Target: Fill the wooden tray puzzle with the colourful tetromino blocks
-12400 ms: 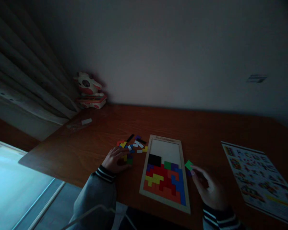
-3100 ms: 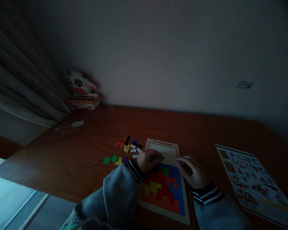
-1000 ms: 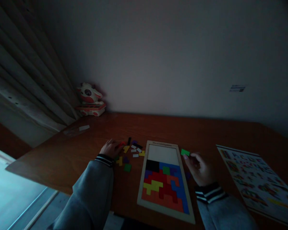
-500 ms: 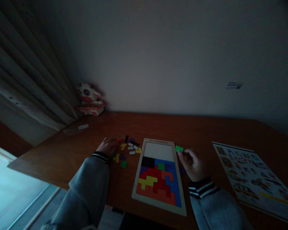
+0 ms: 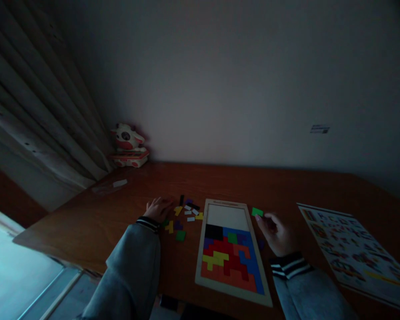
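Observation:
My right hand (image 5: 277, 232) pinches a green puzzle piece (image 5: 258, 212) between thumb and fingers, just off the board's upper right edge. The wooden puzzle board (image 5: 233, 297) lies flat on the table, its lower part filled with red, orange, yellow, blue, black, purple and green pieces; the pale upper part is bare. To the left, my left hand (image 5: 158, 209) rests on the table with fingers stretched out beside several loose pieces. Among these are a green square (image 5: 180, 236), a yellow piece (image 5: 169, 227) and small white pieces (image 5: 190, 219). What lies under the left fingers is hidden.
A printed sheet with colourful pictures (image 5: 356, 249) lies on the wooden table (image 5: 253, 182) at the right. At the back left stands a cow-shaped toy (image 5: 129, 144), with a white strip (image 5: 120, 183) nearer. A dark purple piece (image 5: 261, 244) shows beside my right wrist.
The whole view has shifted, so everything sits a little further right and lower. My right hand keeps hold of the green piece; the reddish piece by my left fingertips is harder to make out.

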`<move>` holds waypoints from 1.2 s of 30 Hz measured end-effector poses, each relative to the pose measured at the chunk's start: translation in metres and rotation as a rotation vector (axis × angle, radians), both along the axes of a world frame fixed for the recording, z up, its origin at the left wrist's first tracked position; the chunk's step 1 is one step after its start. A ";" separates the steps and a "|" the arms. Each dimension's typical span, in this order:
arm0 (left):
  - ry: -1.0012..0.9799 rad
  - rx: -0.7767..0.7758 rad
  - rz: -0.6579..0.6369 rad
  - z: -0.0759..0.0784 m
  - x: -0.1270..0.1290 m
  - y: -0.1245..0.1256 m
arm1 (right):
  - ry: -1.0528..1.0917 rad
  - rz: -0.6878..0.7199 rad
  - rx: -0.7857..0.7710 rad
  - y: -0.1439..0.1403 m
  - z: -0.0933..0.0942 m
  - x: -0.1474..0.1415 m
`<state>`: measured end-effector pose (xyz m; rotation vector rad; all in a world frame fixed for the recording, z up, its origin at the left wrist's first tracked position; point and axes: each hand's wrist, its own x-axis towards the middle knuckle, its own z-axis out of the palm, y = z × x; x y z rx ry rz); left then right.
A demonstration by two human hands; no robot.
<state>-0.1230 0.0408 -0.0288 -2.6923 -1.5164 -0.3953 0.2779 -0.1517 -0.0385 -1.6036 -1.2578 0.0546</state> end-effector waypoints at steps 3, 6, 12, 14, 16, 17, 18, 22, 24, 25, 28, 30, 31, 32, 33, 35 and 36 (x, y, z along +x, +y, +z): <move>-0.025 -0.024 0.019 0.004 0.000 -0.001 | 0.001 -0.017 -0.018 0.000 -0.002 0.004; -0.049 -0.038 0.010 0.008 0.002 0.001 | 0.007 -0.036 -0.021 0.000 -0.001 0.004; -0.057 -0.039 -0.046 0.019 0.012 0.004 | 0.008 -0.016 -0.064 -0.002 0.003 0.003; -0.048 -0.056 -0.027 0.023 0.018 0.004 | 0.021 0.009 -0.078 -0.002 0.005 0.002; -0.041 -0.066 0.009 0.028 0.023 0.003 | 0.037 0.043 -0.100 0.003 0.009 0.001; -0.042 -0.067 0.031 0.031 0.026 0.003 | 0.042 0.064 -0.106 0.007 0.011 0.000; -0.048 -0.066 0.055 0.034 0.029 0.003 | 0.042 0.090 -0.108 0.013 0.014 -0.002; -0.130 -0.038 0.160 0.050 0.041 0.005 | 0.099 0.236 -0.085 0.041 0.029 -0.014; -0.193 -0.025 0.168 0.059 0.052 0.003 | 0.182 0.288 -0.095 0.053 0.038 -0.022; -0.235 -0.031 0.146 0.062 0.059 0.000 | 0.238 0.319 -0.107 0.056 0.042 -0.026; -0.510 -0.224 -0.050 0.066 0.086 -0.016 | 0.443 0.439 -0.189 0.058 0.053 -0.036; -0.798 -0.529 -0.227 0.063 0.105 -0.031 | 0.512 0.535 -0.239 0.053 0.057 -0.043; -0.885 -0.639 -0.272 0.060 0.113 -0.038 | 0.529 0.563 -0.246 0.051 0.058 -0.047; -0.947 -0.724 -0.301 0.056 0.121 -0.045 | 0.541 0.594 -0.260 0.048 0.058 -0.051; -0.980 -0.797 -0.334 0.052 0.127 -0.050 | 0.547 0.620 -0.271 0.046 0.058 -0.055; -1.013 -0.885 -0.373 0.044 0.136 -0.059 | 0.567 0.643 -0.289 0.044 0.055 -0.062; -1.014 -0.912 -0.382 0.040 0.138 -0.062 | 0.579 0.644 -0.294 0.044 0.053 -0.064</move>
